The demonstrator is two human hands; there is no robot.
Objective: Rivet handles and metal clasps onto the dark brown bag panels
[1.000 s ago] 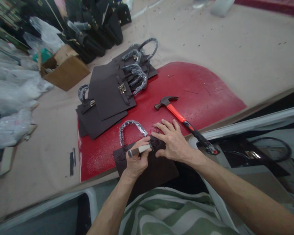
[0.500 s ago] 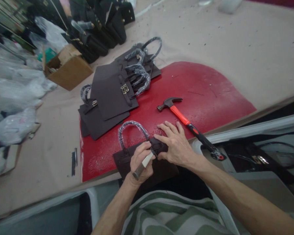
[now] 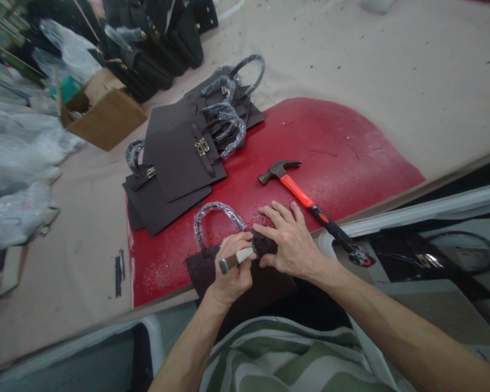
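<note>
The head-worn camera is looking forward and steeply down over the near edge of the table [image 3: 90, 228], which is slanting upward to the right. The left hand [image 3: 232, 272] and right hand [image 3: 293, 239] are showing close by, and the wearer's striped clothing [image 3: 294, 359] is filling the bottom centre.

The dark bag [image 3: 265, 286] looks matt and leathery from here, its handle [image 3: 197, 223] sheathed in glossy, crinkled clear plastic. The slim tool [image 3: 234, 259] ends in a shiny, metal-looking butt [image 3: 224, 266]. The hammer [image 3: 296, 189] pairs a dull metal head [image 3: 276, 170] with a smooth, plastic-looking grip [image 3: 330, 225]. Under it the red mat [image 3: 330, 130] shines, pitted in patches. At least 2 metal clasps [image 3: 202, 146] gleam on the matt bag pile [image 3: 173, 155]; the box [image 3: 108, 122] is dull cardboard.
</note>
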